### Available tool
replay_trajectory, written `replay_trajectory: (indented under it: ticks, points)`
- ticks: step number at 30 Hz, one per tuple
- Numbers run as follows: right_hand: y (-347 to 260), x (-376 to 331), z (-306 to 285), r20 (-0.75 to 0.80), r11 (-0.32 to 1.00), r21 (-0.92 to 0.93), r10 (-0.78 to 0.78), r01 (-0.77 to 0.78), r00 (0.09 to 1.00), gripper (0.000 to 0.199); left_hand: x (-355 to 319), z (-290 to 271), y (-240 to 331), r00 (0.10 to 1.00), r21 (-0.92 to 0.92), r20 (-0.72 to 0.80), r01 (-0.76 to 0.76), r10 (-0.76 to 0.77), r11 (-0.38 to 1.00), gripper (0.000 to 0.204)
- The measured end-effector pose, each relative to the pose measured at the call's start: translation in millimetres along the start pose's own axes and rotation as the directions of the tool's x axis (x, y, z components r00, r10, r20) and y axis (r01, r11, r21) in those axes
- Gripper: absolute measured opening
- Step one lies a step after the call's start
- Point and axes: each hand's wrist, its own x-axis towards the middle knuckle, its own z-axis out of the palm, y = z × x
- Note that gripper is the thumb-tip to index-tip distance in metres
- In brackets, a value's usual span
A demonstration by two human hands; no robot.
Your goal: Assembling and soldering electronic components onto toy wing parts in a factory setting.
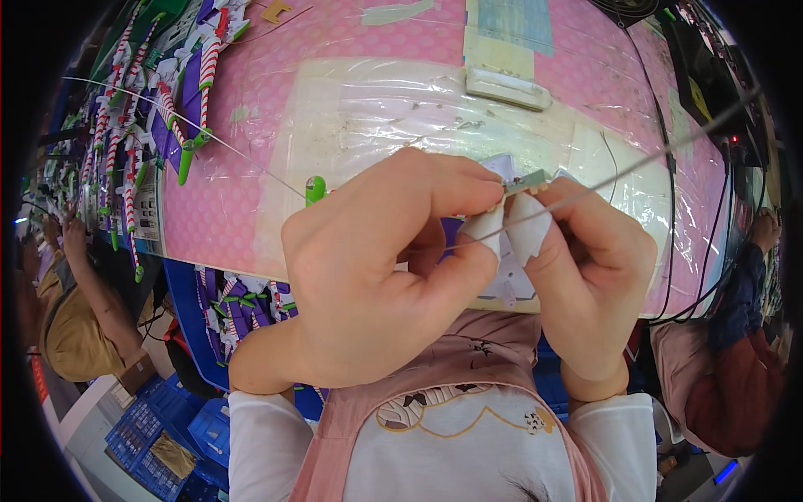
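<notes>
Both hands meet over the middle of the table. My left hand [376,259] pinches one end of a small green circuit board [527,181] between finger and thumb. The fingers of my right hand [598,259] close on the board's other end. White wrapping [529,227] covers both thumb tips. Beneath the hands lies a pale, flat plastic part [512,283], partly hidden, with something purple [450,227] beside it. A green rounded tip [314,189] shows past my left hand; whatever it belongs to is covered. A thin wire [242,155] runs to it from the upper left.
Striped red-and-white, purple and green assemblies [205,79] pile up at the left. A blue bin [186,314] with similar parts stands below the table edge. A white bar [508,89] lies at the back. Black cables [669,192] run down the right. Other people work on both sides.
</notes>
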Motion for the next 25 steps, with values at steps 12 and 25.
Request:
replay_trajectory:
  ticks: [12, 25]
  points:
    - [2.4, 0.2, -3.2, 0.027, 0.990, -0.093, -0.103, 0.105, 0.994, 0.012, 0.3, -1.4, 0.6, 1.000, 0.031, -0.014, -0.027, 0.027, 0.999, 0.022]
    - [1.6, 1.4, -6.0, 0.011, 0.994, 0.102, 0.044, -0.045, 0.999, 0.011, 0.1, -1.0, 2.0, 0.985, -0.123, 0.072, 0.163, -0.155, 0.979, 0.022]
